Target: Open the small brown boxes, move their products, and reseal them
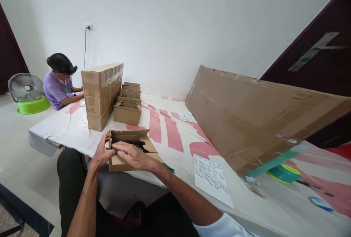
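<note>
A small open cardboard box (123, 164) stands at the table's near edge, its flaps raised. My left hand (102, 151) grips the box's left end, fingers up along the outer side and thumb near the rim. Over the near wall reaches my right hand (134, 155), its fingers bent together at the left corner, close to my left thumb; what they hold there, if anything, is hidden. Something dark and green shows inside the box, partly covered by my right hand. A green strip (168, 167) lies at the box's right side.
Stacked taped boxes (93, 105) and a row of open boxes (127, 114) stand behind. A large cardboard sheet (260, 120) leans at the right. Nearby are a printed sheet (211, 178) and a tape roll (285, 173). A person (56, 87) sits far left beside a fan (26, 87).
</note>
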`<move>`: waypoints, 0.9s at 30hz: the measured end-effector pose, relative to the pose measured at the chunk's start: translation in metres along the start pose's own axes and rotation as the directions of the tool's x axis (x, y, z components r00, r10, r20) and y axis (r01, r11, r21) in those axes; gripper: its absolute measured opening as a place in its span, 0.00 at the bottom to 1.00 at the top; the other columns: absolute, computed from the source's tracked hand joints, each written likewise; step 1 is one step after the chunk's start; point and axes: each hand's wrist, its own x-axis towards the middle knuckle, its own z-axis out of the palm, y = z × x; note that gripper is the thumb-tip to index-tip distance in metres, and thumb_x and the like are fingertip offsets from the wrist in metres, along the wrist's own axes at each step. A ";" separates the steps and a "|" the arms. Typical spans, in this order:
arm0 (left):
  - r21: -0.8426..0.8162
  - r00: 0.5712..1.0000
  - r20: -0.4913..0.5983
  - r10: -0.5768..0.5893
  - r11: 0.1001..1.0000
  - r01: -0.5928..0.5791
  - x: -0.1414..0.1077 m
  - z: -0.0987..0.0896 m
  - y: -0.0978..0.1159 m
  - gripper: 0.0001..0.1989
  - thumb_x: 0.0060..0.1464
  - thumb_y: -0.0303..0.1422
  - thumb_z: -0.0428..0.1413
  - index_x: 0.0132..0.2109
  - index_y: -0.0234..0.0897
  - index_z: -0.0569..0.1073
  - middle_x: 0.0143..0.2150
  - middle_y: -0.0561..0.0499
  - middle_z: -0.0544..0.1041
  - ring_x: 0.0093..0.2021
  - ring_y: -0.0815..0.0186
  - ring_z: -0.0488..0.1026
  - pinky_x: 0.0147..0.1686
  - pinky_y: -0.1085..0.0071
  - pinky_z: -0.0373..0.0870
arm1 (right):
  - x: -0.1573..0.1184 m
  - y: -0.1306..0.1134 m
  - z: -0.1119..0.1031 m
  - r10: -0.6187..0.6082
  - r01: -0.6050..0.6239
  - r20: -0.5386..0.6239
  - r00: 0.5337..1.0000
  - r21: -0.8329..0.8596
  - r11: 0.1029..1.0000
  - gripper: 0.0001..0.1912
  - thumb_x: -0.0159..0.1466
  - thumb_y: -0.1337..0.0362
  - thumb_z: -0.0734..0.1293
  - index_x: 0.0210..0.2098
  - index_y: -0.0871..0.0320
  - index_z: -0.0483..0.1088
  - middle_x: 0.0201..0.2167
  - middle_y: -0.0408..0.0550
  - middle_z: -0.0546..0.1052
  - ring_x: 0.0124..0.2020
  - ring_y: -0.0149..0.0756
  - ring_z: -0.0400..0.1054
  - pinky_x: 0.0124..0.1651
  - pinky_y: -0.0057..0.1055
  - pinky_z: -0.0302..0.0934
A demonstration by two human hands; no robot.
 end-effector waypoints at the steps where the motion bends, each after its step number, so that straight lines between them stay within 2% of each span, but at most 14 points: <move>1: 0.013 1.000 -0.016 0.006 1.000 -0.006 0.000 0.002 -0.002 0.45 0.53 0.36 0.63 0.75 0.44 0.56 0.75 0.39 0.62 0.73 0.45 0.62 0.66 0.50 0.66 | -0.003 0.002 -0.004 0.041 -0.041 0.000 0.999 -0.102 0.994 0.20 0.73 0.67 0.59 0.60 0.58 0.73 0.59 0.56 0.78 0.60 0.42 0.71 0.66 0.41 0.64; 4: 0.027 0.999 -0.033 0.022 0.999 -0.021 -0.002 0.007 -0.007 0.44 0.57 0.37 0.59 0.77 0.43 0.52 0.77 0.39 0.59 0.75 0.46 0.59 0.67 0.50 0.66 | -0.015 0.012 -0.021 0.234 -0.219 -0.016 0.972 -0.427 0.877 0.14 0.72 0.67 0.63 0.52 0.59 0.77 0.53 0.58 0.80 0.56 0.47 0.72 0.63 0.45 0.64; 6: 0.023 0.999 -0.029 0.016 1.000 -0.015 -0.003 0.009 -0.009 0.45 0.57 0.35 0.58 0.78 0.42 0.49 0.79 0.39 0.55 0.76 0.46 0.56 0.66 0.51 0.66 | -0.025 0.019 -0.034 0.289 -0.260 -0.040 0.956 -0.565 0.783 0.09 0.71 0.66 0.66 0.47 0.59 0.78 0.50 0.58 0.80 0.54 0.49 0.71 0.60 0.45 0.64; 10: 0.011 1.000 0.003 0.012 1.000 -0.012 -0.005 0.008 -0.010 0.48 0.56 0.32 0.57 0.79 0.40 0.46 0.80 0.39 0.53 0.77 0.47 0.55 0.67 0.53 0.65 | -0.042 0.031 -0.052 0.290 -0.308 -0.147 0.946 -0.691 0.654 0.06 0.69 0.66 0.69 0.43 0.59 0.77 0.49 0.59 0.78 0.55 0.53 0.69 0.61 0.47 0.62; 13: 0.008 1.000 0.003 0.019 1.000 -0.019 -0.006 0.007 -0.010 0.48 0.56 0.33 0.58 0.79 0.42 0.46 0.80 0.41 0.52 0.78 0.47 0.53 0.68 0.53 0.64 | -0.052 0.044 -0.055 0.364 -0.361 -0.158 0.918 -0.712 0.602 0.07 0.67 0.66 0.70 0.43 0.59 0.77 0.48 0.61 0.78 0.54 0.54 0.69 0.61 0.49 0.62; 16: 0.008 1.000 0.010 0.015 1.000 -0.015 -0.007 0.006 -0.009 0.47 0.59 0.37 0.59 0.79 0.43 0.46 0.80 0.40 0.52 0.78 0.45 0.52 0.69 0.50 0.63 | -0.056 0.053 -0.055 0.405 -0.379 -0.148 0.902 -0.719 0.583 0.08 0.66 0.65 0.71 0.44 0.59 0.78 0.48 0.60 0.78 0.52 0.52 0.71 0.59 0.48 0.63; 19: 0.000 0.999 0.031 -0.020 1.000 0.020 -0.008 0.004 -0.006 0.49 0.60 0.44 0.62 0.79 0.43 0.46 0.80 0.37 0.52 0.78 0.41 0.51 0.68 0.47 0.63 | -0.049 0.052 -0.053 0.409 -0.366 -0.124 0.904 -0.719 0.591 0.05 0.67 0.64 0.71 0.40 0.59 0.79 0.48 0.60 0.79 0.53 0.53 0.72 0.59 0.46 0.64; 21: -0.002 0.999 0.038 -0.035 0.999 0.035 -0.008 0.003 -0.005 0.51 0.59 0.48 0.63 0.79 0.43 0.46 0.80 0.36 0.52 0.79 0.39 0.50 0.68 0.46 0.64 | -0.040 0.048 -0.052 0.440 -0.352 -0.061 0.896 -0.703 0.618 0.06 0.67 0.63 0.72 0.38 0.59 0.79 0.46 0.59 0.80 0.52 0.52 0.73 0.57 0.43 0.65; 23: -0.001 0.999 0.043 -0.031 1.000 0.031 -0.008 0.003 -0.005 0.52 0.58 0.49 0.63 0.79 0.43 0.46 0.80 0.36 0.52 0.79 0.39 0.49 0.67 0.46 0.64 | -0.029 0.045 -0.051 0.470 -0.344 0.013 0.882 -0.665 0.663 0.08 0.67 0.61 0.73 0.40 0.59 0.78 0.46 0.59 0.81 0.52 0.52 0.74 0.55 0.40 0.65; 27: -0.001 0.998 0.059 -0.002 1.000 0.002 -0.009 0.003 -0.008 0.52 0.58 0.50 0.64 0.79 0.46 0.46 0.81 0.38 0.51 0.79 0.39 0.49 0.68 0.46 0.64 | -0.009 0.048 -0.050 0.456 -0.315 0.103 0.884 -0.590 0.744 0.14 0.60 0.61 0.77 0.44 0.58 0.79 0.45 0.56 0.83 0.50 0.50 0.77 0.51 0.36 0.67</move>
